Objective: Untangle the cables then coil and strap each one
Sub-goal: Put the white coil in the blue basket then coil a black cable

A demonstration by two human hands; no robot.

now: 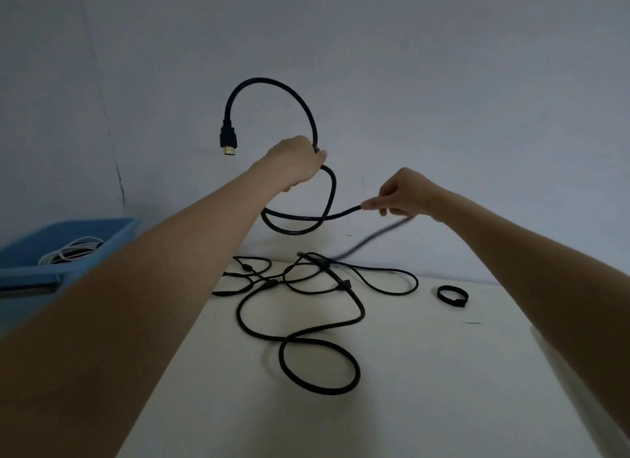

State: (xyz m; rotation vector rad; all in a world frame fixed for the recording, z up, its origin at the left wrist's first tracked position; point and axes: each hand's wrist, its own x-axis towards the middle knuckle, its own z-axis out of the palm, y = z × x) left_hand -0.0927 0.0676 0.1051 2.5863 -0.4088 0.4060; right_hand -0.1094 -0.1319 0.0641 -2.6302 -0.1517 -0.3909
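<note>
Head view: left hand (pixel 296 164) clenched round thick black cable (pixel 327 201), raised above the table (pixel 443 372), first loop hanging, plug (pixel 228 140) dangling. Right hand (pixel 405 193) pinches the same cable further along. Thin cable (pixel 388 280) and strap (pixel 452 295) lie below. Advice: feed equal loops, slide the pinch, lift slack clear of the tangle

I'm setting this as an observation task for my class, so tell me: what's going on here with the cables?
A person is coiling a thick black cable in the air above a white table. The left hand grips it where a first loop hangs, its gold-tipped plug dangling free. The right hand pinches the cable further along. The rest trails down to the table, where it lies among thinner black cables. A black strap waits nearby, and a white cable sits in a blue bin.
</note>
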